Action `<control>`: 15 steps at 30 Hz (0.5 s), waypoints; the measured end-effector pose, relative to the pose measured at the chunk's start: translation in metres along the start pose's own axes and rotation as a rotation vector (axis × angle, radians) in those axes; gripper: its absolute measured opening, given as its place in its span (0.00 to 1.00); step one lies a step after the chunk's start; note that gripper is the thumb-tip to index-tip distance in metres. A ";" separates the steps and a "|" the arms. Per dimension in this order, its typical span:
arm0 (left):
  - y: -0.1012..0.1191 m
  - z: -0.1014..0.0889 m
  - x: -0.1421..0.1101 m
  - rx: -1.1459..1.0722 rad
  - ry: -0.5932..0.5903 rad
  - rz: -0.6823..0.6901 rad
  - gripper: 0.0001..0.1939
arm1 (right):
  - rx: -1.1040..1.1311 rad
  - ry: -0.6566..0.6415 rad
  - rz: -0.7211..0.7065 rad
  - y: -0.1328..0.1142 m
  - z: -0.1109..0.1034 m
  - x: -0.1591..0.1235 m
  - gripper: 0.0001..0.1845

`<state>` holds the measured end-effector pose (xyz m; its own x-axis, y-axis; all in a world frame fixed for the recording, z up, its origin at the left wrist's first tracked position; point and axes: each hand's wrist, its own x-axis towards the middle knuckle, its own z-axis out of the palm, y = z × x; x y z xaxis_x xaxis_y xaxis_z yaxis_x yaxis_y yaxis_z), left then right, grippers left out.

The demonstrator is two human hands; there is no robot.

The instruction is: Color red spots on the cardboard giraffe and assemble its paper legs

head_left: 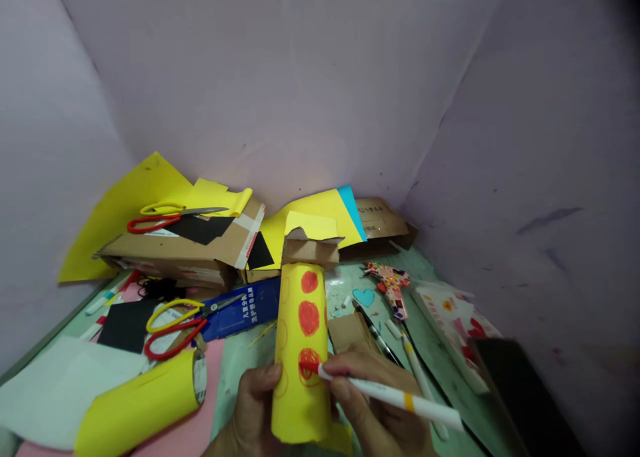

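Observation:
My left hand (255, 400) grips the lower left side of a yellow paper tube (295, 417), thumb on its front. Down the tube's front run red filled circles, with orange circle outlines along its left side. A white marker (383, 394) with a red tip and an orange band is pinched in my right hand (385, 410). Its tip touches the lowest red circle, which is partly coloured. Another yellow tube (145, 400) lies on its side to the left. My right hand hides part of the things beneath it.
Two pairs of scissors (203, 320) (170, 217) lie at left, one on a cardboard box (165, 254). A floral glue gun (390, 285), a blue heart (363, 298) and several pens are on the right. Walls (310, 97) close in the back and sides.

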<state>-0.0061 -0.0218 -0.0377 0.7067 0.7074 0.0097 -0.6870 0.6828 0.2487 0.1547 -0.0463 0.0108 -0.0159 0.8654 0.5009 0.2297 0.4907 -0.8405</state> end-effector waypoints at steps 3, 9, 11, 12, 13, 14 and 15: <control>0.000 -0.005 -0.003 -0.010 0.057 0.011 0.17 | 0.008 0.016 0.061 0.003 0.003 -0.003 0.07; -0.001 0.004 0.001 -0.017 -0.023 0.027 0.17 | -0.024 -0.005 0.047 0.004 -0.001 -0.003 0.07; -0.001 0.009 0.003 -0.010 -0.033 0.031 0.17 | -0.030 -0.038 0.007 0.002 -0.004 0.000 0.07; -0.001 0.010 0.004 -0.001 -0.044 0.034 0.17 | -0.025 -0.058 -0.015 0.000 -0.005 0.001 0.08; -0.001 0.012 0.005 0.010 -0.060 0.032 0.17 | -0.016 -0.065 -0.032 -0.001 -0.005 0.002 0.09; -0.001 0.013 0.005 0.020 -0.077 0.029 0.17 | -0.004 -0.062 -0.040 -0.003 -0.005 0.002 0.10; 0.000 0.015 0.006 0.027 -0.092 0.022 0.17 | 0.010 -0.049 -0.038 -0.005 -0.004 0.002 0.10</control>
<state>0.0006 -0.0205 -0.0236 0.7051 0.7015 0.1036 -0.6982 0.6615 0.2737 0.1574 -0.0469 0.0169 -0.0722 0.8500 0.5219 0.2182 0.5240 -0.8233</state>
